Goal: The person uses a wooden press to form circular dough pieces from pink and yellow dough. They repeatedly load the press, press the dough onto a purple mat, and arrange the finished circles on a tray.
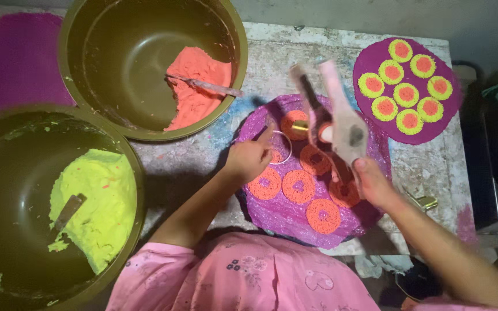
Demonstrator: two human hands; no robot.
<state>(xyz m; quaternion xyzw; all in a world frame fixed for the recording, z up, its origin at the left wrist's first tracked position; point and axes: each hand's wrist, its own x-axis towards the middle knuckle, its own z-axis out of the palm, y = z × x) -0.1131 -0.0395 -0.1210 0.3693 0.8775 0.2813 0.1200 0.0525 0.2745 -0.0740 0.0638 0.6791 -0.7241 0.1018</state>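
My left hand point(249, 158) rests on a purple round mat point(278, 216), fingers steadying a small white ring mould point(286, 147). Several orange rings of dough point(298, 185) lie on that mat. My right hand point(370, 181) is raised above the mat and grips a pink-handled press tool point(335, 112) with a brass-coloured barrel, its handles pointing away from me. Orange dough shows at the tool's tip.
A large olive bowl point(87, 109) at the back holds orange dough point(194, 86) and a spatula. A second bowl point(128, 173) at my left holds yellow-green dough point(102, 196). A finished purple disc point(370, 112) with several yellow-and-orange rounds lies back right. A brass piece point(425, 201) lies on the worn table.
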